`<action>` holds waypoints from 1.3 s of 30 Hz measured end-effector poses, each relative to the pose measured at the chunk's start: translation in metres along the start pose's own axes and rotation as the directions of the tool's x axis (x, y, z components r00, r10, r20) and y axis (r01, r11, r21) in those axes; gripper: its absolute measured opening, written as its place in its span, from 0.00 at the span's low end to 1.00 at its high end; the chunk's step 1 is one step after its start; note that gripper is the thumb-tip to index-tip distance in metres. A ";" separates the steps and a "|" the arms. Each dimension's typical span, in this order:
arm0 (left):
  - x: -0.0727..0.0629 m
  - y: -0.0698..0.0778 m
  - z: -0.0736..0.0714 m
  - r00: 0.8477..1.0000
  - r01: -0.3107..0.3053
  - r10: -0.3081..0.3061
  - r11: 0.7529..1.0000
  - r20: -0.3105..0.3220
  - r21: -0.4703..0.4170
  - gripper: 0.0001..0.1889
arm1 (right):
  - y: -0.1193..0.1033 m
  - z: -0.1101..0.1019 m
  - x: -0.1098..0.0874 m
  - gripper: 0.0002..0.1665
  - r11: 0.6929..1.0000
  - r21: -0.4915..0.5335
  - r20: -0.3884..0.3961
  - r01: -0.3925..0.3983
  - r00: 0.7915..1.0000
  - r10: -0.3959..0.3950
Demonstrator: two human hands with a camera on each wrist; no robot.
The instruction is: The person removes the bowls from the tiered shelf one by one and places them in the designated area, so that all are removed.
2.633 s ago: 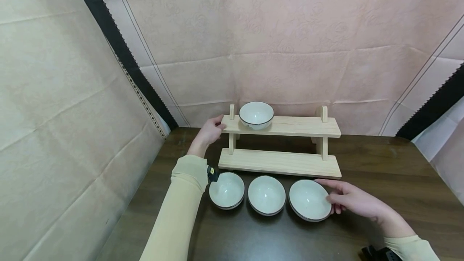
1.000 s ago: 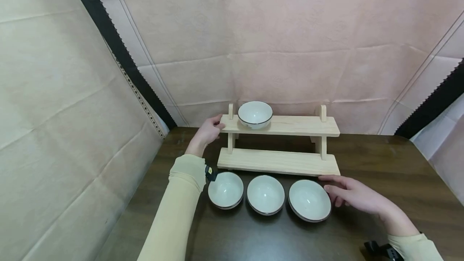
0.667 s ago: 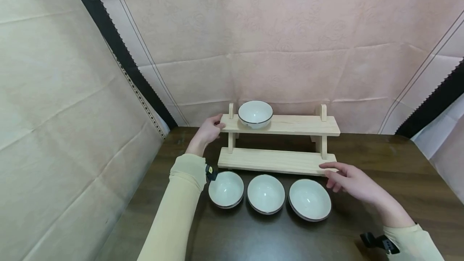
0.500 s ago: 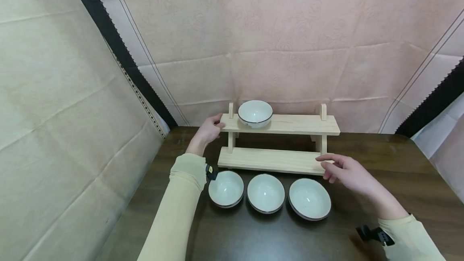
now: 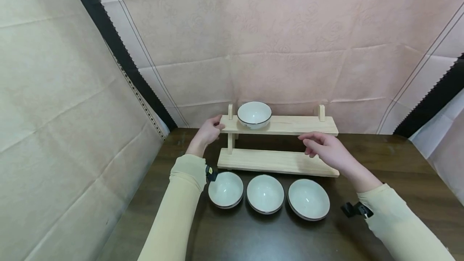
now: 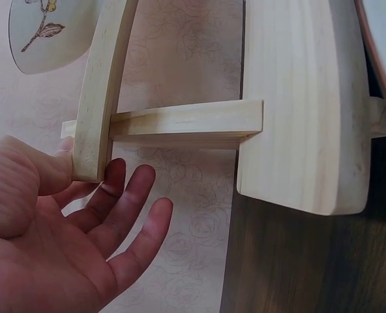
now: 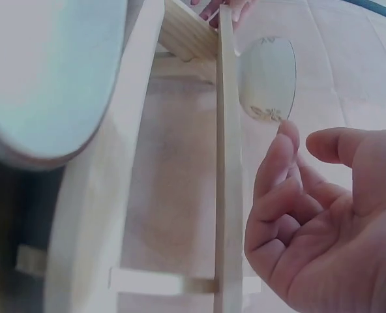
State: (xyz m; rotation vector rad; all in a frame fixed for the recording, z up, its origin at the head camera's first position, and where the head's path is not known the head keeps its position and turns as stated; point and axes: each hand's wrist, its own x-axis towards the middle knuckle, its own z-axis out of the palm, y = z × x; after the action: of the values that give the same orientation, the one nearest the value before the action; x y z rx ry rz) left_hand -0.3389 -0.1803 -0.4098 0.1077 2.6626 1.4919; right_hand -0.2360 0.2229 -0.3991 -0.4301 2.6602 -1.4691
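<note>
My left hand (image 5: pixel 208 133) pinches the left end of the upper board of a two-tier wooden shelf (image 5: pixel 290 124); in the left wrist view the thumb is on one face and curled fingers are on the other. A white bowl (image 5: pixel 254 114) with a dark rim sits at the left of that board, its printed flowers visible in the right wrist view. My right hand (image 5: pixel 324 148) hovers before the shelf's right side, fingers loosely bent, holding nothing. Three stacked-looking white bowls stand in a row in front: left bowl (image 5: pixel 226 189), middle bowl (image 5: pixel 266 194), right bowl (image 5: pixel 309 199).
The lower board (image 5: pixel 275 161) of the shelf carries nothing. Everything stands on a dark wooden table (image 5: pixel 232 237). A pale patterned cloth (image 5: pixel 290 51) hangs behind, with another cloth (image 5: pixel 72 132) at the left.
My right hand has left the right front bowl and risen up and leftward past the lower board to the upper board's height. My left hand keeps its hold on the shelf.
</note>
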 end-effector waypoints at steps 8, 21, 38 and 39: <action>0.001 -0.001 -0.001 1.000 -0.004 0.004 1.000 0.001 0.007 0.31 | -0.024 0.007 0.033 0.27 0.999 0.021 0.047 -0.049 0.998 0.048; -0.001 -0.001 -0.003 1.000 0.013 -0.013 1.000 0.015 0.011 0.32 | -0.045 0.024 0.078 0.36 0.999 -0.005 0.011 -0.041 0.999 0.042; 0.001 -0.002 -0.003 1.000 0.015 -0.016 1.000 0.021 0.008 0.32 | -0.053 0.043 0.106 0.43 0.992 0.115 0.006 -0.059 0.998 0.059; 0.001 -0.002 -0.003 1.000 0.016 -0.016 1.000 0.020 0.007 0.32 | -0.054 0.043 0.107 0.43 0.991 0.118 0.001 -0.063 0.998 0.064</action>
State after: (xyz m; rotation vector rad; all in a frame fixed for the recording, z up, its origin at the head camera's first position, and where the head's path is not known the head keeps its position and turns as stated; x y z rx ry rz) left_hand -0.3402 -0.1837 -0.4102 0.1012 2.6466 1.4701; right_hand -0.3188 0.1306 -0.3696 -0.3312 2.5469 -1.5977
